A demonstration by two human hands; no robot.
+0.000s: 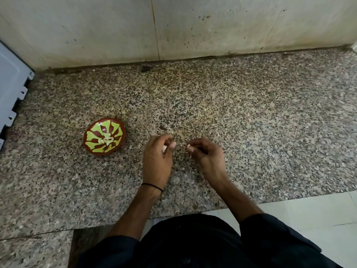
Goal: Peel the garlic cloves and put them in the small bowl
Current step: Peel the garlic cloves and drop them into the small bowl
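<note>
While the left hand grips a white garlic clove, the round brown-and-green ceramic bowl lies toward the left edge of the tabletop, nearer this hand; the right hand pinches white peel.

A speckled granite surface in pink, grey and black fills the middle of the frame. Behind it, across the top, stands a pale stone wall – stained, with dark spatter toward the upper right and a thin vertical seam left of centre. A dark line of grime runs along the joint where wall meets surface, and a small dark chip lies there. At the left edge shows part of a white panel with a stepped, notched lower rim. A floor of glossy white tiles shows at the lower right – another granite slab sits in the lower left corner. The light is soft and even.
</note>
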